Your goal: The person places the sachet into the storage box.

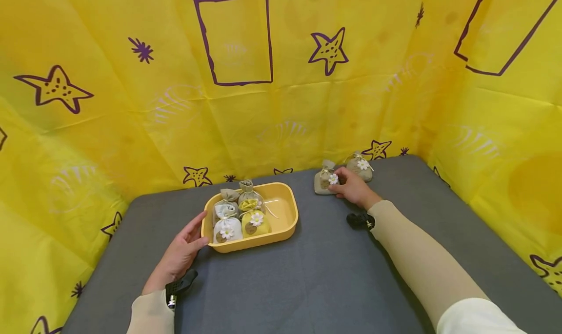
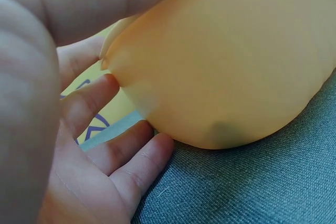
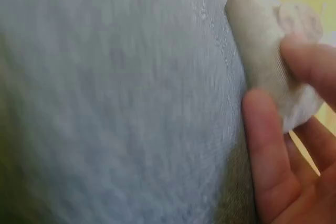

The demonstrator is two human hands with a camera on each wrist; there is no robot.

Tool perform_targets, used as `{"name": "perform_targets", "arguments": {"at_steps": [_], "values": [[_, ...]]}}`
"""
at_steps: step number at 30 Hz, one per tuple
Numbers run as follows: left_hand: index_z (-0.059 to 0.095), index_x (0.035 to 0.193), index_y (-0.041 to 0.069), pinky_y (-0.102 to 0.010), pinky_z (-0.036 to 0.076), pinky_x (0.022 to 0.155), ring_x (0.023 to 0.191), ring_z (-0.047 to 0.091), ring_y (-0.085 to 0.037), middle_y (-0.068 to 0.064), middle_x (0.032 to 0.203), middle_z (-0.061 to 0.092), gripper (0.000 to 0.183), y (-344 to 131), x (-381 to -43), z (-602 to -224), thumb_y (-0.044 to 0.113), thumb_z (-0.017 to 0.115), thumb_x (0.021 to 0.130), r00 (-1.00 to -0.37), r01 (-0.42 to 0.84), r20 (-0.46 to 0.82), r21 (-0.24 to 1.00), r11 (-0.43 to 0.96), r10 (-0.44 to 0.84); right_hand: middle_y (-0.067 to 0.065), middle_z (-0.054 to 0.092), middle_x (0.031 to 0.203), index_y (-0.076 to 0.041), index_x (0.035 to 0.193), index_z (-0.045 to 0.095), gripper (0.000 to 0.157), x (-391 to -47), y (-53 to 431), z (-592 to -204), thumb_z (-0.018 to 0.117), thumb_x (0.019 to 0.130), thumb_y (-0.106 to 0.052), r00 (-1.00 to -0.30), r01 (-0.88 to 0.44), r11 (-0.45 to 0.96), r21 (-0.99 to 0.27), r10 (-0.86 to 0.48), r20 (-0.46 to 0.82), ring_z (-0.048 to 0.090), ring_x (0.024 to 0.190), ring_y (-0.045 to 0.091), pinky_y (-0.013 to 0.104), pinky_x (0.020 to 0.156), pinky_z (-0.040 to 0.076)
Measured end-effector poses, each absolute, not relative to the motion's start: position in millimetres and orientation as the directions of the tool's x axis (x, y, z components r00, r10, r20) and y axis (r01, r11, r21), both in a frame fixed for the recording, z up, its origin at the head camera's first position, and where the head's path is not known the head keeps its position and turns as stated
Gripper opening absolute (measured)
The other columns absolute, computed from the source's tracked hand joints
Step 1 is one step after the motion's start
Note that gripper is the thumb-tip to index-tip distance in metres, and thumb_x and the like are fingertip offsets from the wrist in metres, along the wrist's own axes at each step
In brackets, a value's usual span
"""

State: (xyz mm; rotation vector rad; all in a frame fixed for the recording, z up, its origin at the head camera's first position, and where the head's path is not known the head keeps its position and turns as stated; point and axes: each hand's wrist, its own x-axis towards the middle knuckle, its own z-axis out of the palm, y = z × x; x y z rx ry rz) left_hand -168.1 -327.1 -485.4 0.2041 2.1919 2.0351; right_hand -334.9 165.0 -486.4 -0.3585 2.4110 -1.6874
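My right hand (image 1: 353, 187) grips the side of a small beige drawstring sachet (image 1: 324, 182) with a white flower, at the back right of the table. In the right wrist view the thumb presses near the round tag of that sachet (image 3: 257, 35), with fingers along its other side. My left hand (image 1: 182, 248) holds the left end of a yellow plastic tray (image 1: 287, 231). The left wrist view shows the thumb along the tray's wall (image 2: 226, 66) and fingertips against its end. In the tray's left part stand a white sachet (image 1: 226, 226), a yellow sachet (image 1: 256, 222) and brownish ones behind.
Another beige sachet (image 1: 361, 166) with a white flower stands behind my right hand, close to the back curtain. Yellow curtains (image 1: 290, 109) with starfish drawings enclose the grey table (image 1: 307, 280) at the back and sides. Bare tray floor (image 1: 281, 207) shows at the right.
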Motion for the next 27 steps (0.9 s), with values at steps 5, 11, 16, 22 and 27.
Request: {"name": "perform_targets", "arguments": {"at_steps": [5, 11, 16, 22, 27], "values": [[0.016, 0.160, 0.008, -0.016, 0.036, 0.101, 0.150, 0.000, -0.032, -0.013, 0.166, 0.003, 0.073, -328, -167, -488, 0.003, 0.058, 0.100, -0.979, 0.012, 0.000, 0.998, 0.057, 0.202, 0.019, 0.058, 0.117, -0.004, 0.117, 0.053, 0.037, -327, 162, -482, 0.076, 0.089, -0.004, -0.965, -0.116, 0.339, -0.933, -0.262, 0.025, 0.063, 0.091, 0.027, 0.038, 0.072, 0.058], [0.016, 0.160, 0.009, -0.018, 0.036, 0.102, 0.150, 0.001, -0.032, -0.012, 0.166, 0.003, 0.073, -330, -168, -488, 0.002, 0.057, 0.100, -0.979, 0.007, -0.003, 0.999, 0.050, 0.205, 0.023, 0.048, 0.136, -0.007, 0.142, 0.044, 0.060, -319, 166, -481, 0.073, 0.089, -0.002, -0.964, -0.129, 0.317, -0.939, -0.263, 0.044, 0.064, 0.093, 0.030, 0.041, 0.070, 0.059], [0.017, 0.160, 0.010, -0.020, 0.035, 0.103, 0.150, 0.002, -0.031, -0.011, 0.166, 0.004, 0.073, -328, -170, -487, 0.005, 0.058, 0.101, -0.979, -0.005, -0.017, 0.998, 0.063, 0.203, 0.022, 0.052, 0.130, 0.000, 0.135, 0.051, 0.051, -311, 173, -479, 0.073, 0.089, 0.000, -0.962, -0.118, 0.262, -0.958, -0.271, 0.044, 0.065, 0.094, 0.029, 0.044, 0.073, 0.060], [0.017, 0.160, 0.011, -0.020, 0.034, 0.103, 0.150, 0.002, -0.031, -0.010, 0.166, 0.003, 0.073, -328, -171, -486, 0.005, 0.058, 0.100, -0.979, -0.008, -0.020, 0.998, 0.058, 0.203, 0.021, 0.056, 0.115, 0.003, 0.125, 0.056, 0.039, -301, 176, -475, 0.071, 0.090, 0.003, -0.960, -0.098, 0.190, -0.977, -0.275, 0.043, 0.066, 0.093, 0.030, 0.048, 0.072, 0.060], [0.017, 0.160, 0.010, -0.020, 0.035, 0.103, 0.150, 0.002, -0.031, -0.010, 0.166, 0.004, 0.073, -329, -171, -487, 0.003, 0.058, 0.100, -0.980, -0.009, -0.019, 0.998, 0.055, 0.200, 0.022, 0.056, 0.113, 0.006, 0.121, 0.055, 0.036, -292, 174, -469, 0.070, 0.089, 0.005, -0.960, -0.105, 0.146, -0.984, -0.274, 0.062, 0.066, 0.091, 0.029, 0.050, 0.069, 0.060]]}}
